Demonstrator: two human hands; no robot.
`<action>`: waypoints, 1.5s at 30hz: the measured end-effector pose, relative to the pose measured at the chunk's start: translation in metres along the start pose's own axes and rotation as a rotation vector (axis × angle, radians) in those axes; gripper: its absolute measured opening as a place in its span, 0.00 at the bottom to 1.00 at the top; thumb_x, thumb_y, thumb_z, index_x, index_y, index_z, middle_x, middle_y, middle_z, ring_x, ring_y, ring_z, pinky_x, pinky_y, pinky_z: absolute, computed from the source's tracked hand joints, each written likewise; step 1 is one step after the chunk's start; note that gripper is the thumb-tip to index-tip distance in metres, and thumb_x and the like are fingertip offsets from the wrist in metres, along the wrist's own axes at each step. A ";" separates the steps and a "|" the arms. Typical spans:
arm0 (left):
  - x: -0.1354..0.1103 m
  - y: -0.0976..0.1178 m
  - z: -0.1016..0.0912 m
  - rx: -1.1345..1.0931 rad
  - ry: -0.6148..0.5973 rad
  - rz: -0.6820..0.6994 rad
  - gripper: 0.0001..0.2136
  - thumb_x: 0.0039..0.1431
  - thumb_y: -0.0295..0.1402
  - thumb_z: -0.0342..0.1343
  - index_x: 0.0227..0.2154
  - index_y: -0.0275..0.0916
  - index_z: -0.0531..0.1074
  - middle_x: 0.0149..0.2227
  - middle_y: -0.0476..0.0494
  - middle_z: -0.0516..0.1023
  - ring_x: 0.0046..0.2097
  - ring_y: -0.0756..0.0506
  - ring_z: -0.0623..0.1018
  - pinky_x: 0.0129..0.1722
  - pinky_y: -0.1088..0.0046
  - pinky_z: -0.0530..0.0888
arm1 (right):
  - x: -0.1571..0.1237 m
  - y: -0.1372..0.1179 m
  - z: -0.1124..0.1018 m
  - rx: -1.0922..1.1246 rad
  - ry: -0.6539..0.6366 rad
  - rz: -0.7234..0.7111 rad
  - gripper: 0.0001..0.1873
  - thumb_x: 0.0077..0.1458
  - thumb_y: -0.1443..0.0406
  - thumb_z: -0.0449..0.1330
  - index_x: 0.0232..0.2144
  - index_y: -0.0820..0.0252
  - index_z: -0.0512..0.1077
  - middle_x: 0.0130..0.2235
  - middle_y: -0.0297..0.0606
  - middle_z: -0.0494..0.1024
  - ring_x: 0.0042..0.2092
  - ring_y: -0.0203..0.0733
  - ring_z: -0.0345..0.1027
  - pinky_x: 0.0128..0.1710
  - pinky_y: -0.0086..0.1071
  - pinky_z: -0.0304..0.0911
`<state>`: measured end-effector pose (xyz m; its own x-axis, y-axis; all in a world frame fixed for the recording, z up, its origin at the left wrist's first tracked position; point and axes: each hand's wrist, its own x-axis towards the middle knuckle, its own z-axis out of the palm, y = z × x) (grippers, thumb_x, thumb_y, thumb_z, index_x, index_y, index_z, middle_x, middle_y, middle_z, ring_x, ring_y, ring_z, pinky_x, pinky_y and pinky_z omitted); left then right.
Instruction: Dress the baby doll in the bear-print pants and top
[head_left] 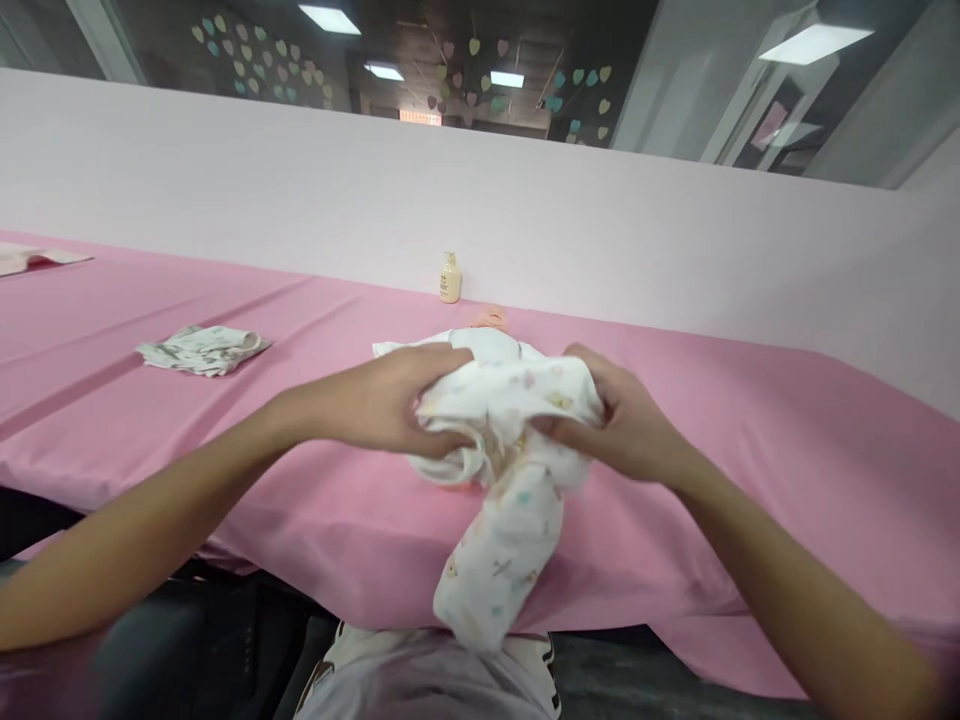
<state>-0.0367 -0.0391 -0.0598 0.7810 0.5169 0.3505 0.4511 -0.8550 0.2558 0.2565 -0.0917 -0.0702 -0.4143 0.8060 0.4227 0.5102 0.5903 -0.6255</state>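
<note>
A white baby garment (517,400) with small coloured prints is bunched up between both hands, above the pink table. My left hand (405,400) grips its left side, fingers closed round a gathered, rolled part. On the other side my right hand (622,420) pinches the cloth between thumb and fingers. One tube-like leg or sleeve (499,560) of the garment hangs past the table's front edge towards my lap. Just behind lies a white cloth item (480,342), partly covered by the garment. A peach-coloured object (491,318) shows beyond it; its kind is unclear.
A pink cloth (337,330) covers the table. A cream pump bottle (450,278) stands at the back by the white wall (525,220). Folded patterned cloth (202,350) lies to the left, and a pale pink flat item (37,257) lies at the far left.
</note>
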 end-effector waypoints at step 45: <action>0.153 -0.009 -0.138 0.266 0.174 -0.228 0.25 0.58 0.60 0.64 0.28 0.41 0.73 0.29 0.49 0.69 0.36 0.48 0.60 0.35 0.63 0.54 | 0.150 -0.063 -0.137 -0.966 0.218 -0.028 0.35 0.63 0.43 0.59 0.41 0.73 0.82 0.36 0.42 0.83 0.43 0.39 0.75 0.37 0.36 0.57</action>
<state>0.0197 0.0532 0.1156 0.5731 0.6747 0.4650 0.7187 -0.6865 0.1103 0.2654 -0.0024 0.1223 -0.3374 0.7244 0.6012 0.9379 0.3133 0.1488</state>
